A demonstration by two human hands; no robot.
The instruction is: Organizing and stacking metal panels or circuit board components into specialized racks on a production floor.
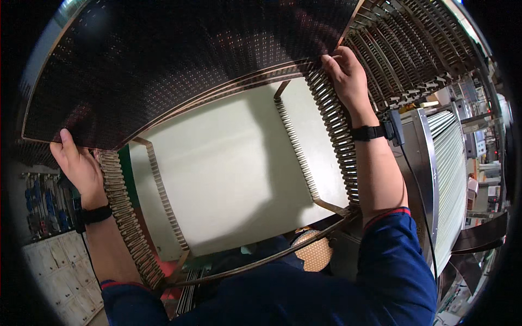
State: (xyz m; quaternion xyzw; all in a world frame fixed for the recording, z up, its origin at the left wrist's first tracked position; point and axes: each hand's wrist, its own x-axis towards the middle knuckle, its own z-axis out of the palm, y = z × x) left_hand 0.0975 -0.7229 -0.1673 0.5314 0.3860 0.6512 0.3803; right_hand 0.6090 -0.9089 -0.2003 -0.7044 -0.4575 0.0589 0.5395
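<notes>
A large black panel with rows of tiny bright dots (163, 70) spans the top of the head view, tilted and gripped at both sides. My left hand (81, 168) is closed on its near left corner, thumb on the upper face. At the right edge my right hand (348, 79) pinches it, fingers partly hidden. Beneath the panel is a rack with a left row of metal coils or slots (122, 201) and a matching right row of slots (333, 122). Further thin panel edges (234, 89) show just under the held panel. A pale flat surface (217, 174) lies between the rows.
A curved metal bar (261, 259) crosses the rack's near end, close to my body. Another slotted rack (402, 54) stands at far right, above a metal-framed cabinet (427, 168). A round stool seat (314, 252) sits below. White lockers (62, 266) stand at left. Cables run from both wristbands.
</notes>
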